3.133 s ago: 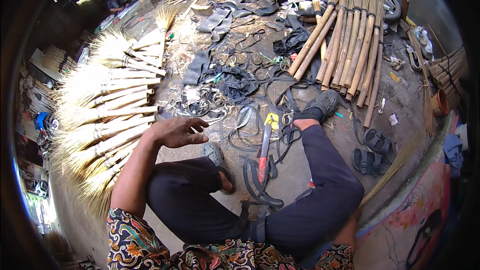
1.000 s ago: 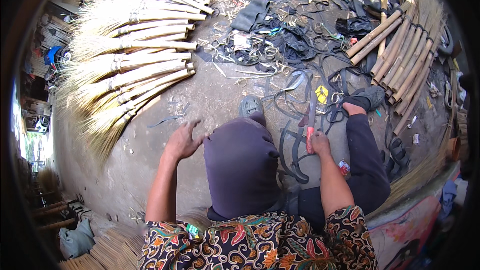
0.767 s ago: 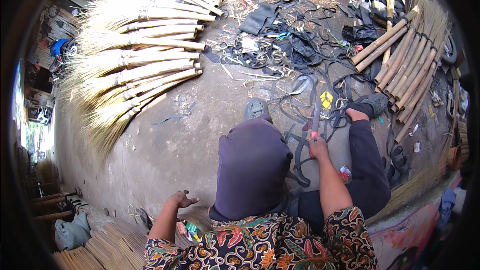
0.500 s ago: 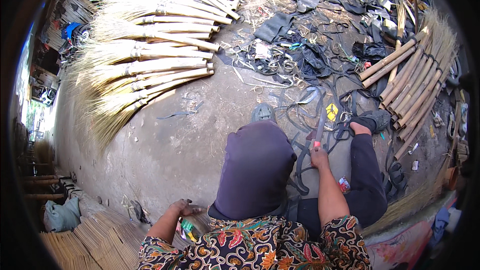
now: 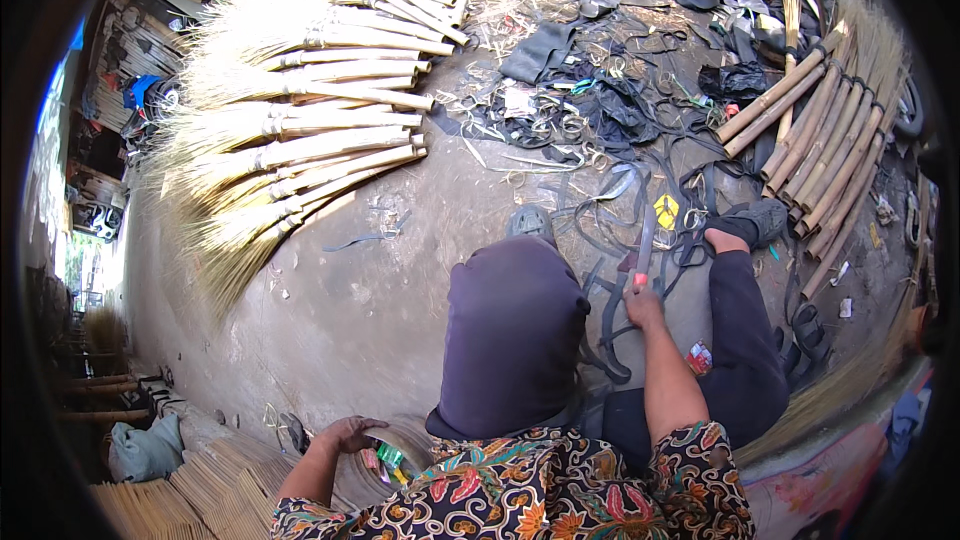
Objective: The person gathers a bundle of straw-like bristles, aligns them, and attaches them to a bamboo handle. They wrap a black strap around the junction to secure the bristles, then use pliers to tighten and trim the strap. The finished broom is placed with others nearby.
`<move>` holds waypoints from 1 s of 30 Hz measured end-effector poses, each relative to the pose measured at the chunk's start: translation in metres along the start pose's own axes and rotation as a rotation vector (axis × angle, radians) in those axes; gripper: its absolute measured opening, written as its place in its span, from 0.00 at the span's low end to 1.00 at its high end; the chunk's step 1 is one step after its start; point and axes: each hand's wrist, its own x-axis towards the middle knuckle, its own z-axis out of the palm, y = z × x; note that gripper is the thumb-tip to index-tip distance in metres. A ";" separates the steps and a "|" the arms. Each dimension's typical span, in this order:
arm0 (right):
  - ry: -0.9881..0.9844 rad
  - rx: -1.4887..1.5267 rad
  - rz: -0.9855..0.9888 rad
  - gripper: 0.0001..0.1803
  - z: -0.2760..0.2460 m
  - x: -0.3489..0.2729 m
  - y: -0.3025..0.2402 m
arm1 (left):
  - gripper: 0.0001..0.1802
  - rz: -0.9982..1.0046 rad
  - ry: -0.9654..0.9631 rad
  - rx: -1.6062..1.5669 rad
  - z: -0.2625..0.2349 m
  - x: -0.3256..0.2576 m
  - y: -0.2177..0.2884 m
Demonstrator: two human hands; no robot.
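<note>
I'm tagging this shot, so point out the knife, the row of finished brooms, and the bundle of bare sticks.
knife (image 5: 643, 240), head view, on its blade.
finished brooms (image 5: 330, 152), head view, on a handle.
bare sticks (image 5: 820, 150), head view, mid-bundle.

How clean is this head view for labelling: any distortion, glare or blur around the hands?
Head view: strong fisheye bending, with a black rim around the picture; hard sunlight washes out the brooms and the concrete floor; the left hand sits in shade and looks slightly soft; the right hand on the knife is sharp.

Bare dusty floor (image 5: 400, 280) carries grass brooms (image 5: 290, 130) along its left side, bamboo poles (image 5: 820, 150) at right, black rubber straps (image 5: 610, 110) strewn between.
</note>
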 end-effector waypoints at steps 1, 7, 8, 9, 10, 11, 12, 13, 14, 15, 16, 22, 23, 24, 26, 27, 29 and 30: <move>-0.005 -0.013 0.013 0.22 0.000 0.000 0.000 | 0.37 -0.034 0.065 -0.038 0.001 -0.002 -0.001; -0.023 0.025 0.067 0.22 -0.003 0.000 -0.005 | 0.18 -0.257 0.369 -0.082 -0.056 -0.027 -0.006; -0.023 0.029 0.076 0.21 -0.003 0.000 -0.006 | 0.16 -0.265 0.435 -0.119 -0.076 -0.033 -0.008; -0.030 0.062 0.046 0.21 -0.004 -0.001 -0.008 | 0.14 -0.245 0.492 -0.172 -0.101 -0.042 -0.011; -0.038 0.077 0.037 0.21 -0.004 -0.001 -0.010 | 0.14 -0.254 0.570 -0.256 -0.126 -0.049 -0.012; -0.037 0.092 0.035 0.21 -0.005 -0.001 -0.012 | 0.15 -0.256 0.637 -0.346 -0.152 -0.054 -0.011; -0.026 0.101 0.001 0.21 -0.006 -0.001 -0.014 | 0.16 -0.207 0.738 -0.413 -0.179 -0.056 -0.007; -0.005 0.112 -0.026 0.21 -0.008 -0.001 -0.017 | 0.17 -0.180 0.823 -0.498 -0.206 -0.054 0.000; 0.016 0.115 -0.025 0.21 -0.010 0.000 -0.020 | 0.18 -0.114 0.958 -0.414 -0.233 -0.048 0.011; 0.035 0.167 -0.074 0.21 -0.013 0.000 -0.024 | 0.19 -0.134 1.063 -0.324 -0.260 -0.043 0.023; 0.050 0.211 -0.097 0.20 -0.017 0.000 -0.028 | 0.19 -0.047 1.144 -0.372 -0.285 -0.035 0.040; -0.038 0.758 -0.098 0.30 -0.070 -0.017 -0.077 | 0.27 0.367 1.231 -0.803 -0.399 0.037 0.202; -0.031 0.869 -0.078 0.33 -0.083 -0.024 -0.091 | 0.27 0.449 1.215 -0.811 -0.411 0.046 0.234; -0.042 0.940 -0.147 0.39 -0.098 -0.033 -0.103 | 0.27 0.469 1.164 -0.823 -0.420 0.054 0.266; -0.076 1.071 -0.238 0.50 -0.128 -0.051 -0.130 | 0.26 0.610 1.050 -0.823 -0.431 0.065 0.330; -0.071 1.124 -0.268 0.55 -0.145 -0.059 -0.143 | 0.25 0.689 0.929 -0.834 -0.432 0.069 0.362; -0.052 1.182 -0.321 0.59 -0.175 -0.076 -0.163 | 0.23 0.827 0.781 -0.863 -0.430 0.075 0.421; 0.017 1.225 -0.382 0.61 -0.188 -0.086 -0.168 | 0.23 0.854 0.709 -0.820 -0.428 0.077 0.449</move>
